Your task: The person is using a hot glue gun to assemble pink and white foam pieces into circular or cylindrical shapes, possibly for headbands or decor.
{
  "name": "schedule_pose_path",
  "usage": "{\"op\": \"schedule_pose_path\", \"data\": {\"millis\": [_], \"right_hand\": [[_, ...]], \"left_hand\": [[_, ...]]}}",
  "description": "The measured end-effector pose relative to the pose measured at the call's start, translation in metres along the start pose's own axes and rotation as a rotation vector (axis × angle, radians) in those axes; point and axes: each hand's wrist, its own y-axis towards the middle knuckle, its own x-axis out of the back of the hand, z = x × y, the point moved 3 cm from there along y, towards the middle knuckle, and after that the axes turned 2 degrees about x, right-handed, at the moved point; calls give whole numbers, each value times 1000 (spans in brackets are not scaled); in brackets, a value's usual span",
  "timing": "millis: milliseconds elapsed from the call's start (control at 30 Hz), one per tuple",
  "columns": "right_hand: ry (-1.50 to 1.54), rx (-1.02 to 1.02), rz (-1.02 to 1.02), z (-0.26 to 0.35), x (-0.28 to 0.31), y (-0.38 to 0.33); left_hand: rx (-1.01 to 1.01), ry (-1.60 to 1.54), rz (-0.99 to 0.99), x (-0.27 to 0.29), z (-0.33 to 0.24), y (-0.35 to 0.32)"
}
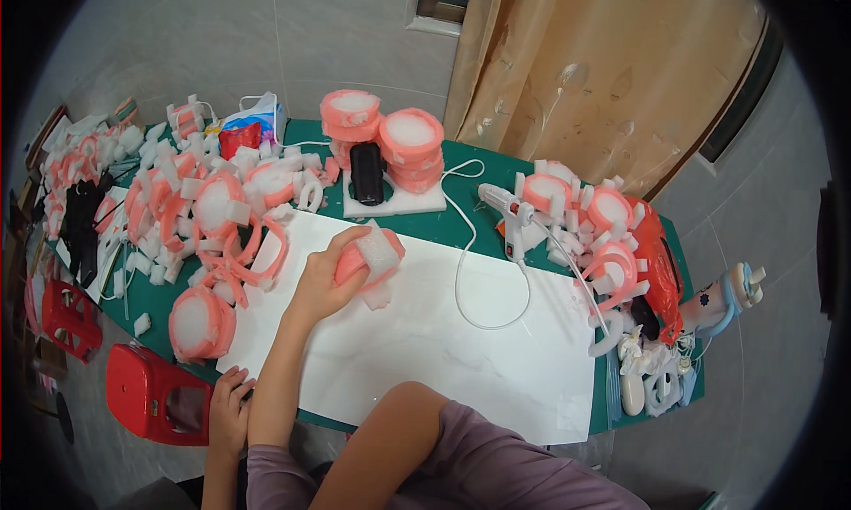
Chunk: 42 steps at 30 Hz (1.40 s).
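Observation:
My right hand (321, 284) grips a pink foam ring with white foam blocks (372, 255) and holds it just above the white sheet (443, 350) that covers the green table (461, 228). My left hand (229, 412) lies with fingers spread at the table's near left edge, beside a red plastic stool (146, 390), and holds nothing. A pink ring filled with white foam (200, 322) lies on the table to the left of my right forearm.
Heaps of pink rings and white foam bits (204, 208) cover the left side, with more (594, 226) on the right by an orange bag (660, 262). A white glue gun (510, 213) with its cord, a black cylinder (366, 173) on a foam slab and stacked rings (409, 146) stand behind. A bent bare limb (399, 421) rises at the bottom.

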Motion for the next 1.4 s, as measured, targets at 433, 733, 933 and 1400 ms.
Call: {"op": "schedule_pose_path", "data": {"millis": [433, 733, 933, 1400], "right_hand": [[331, -591, -70, 17, 13, 0], [621, -1050, -71, 20, 5, -2], [574, -1153, -207, 33, -24, 25], [-34, -1157, 218, 51, -36, 21]], "left_hand": [[17, 42, -3, 7, -7, -1], [48, 30, 30, 7, -7, -4], [53, 55, 47, 9, -6, -5], [-23, 58, 5, 5, -7, -1]]}}
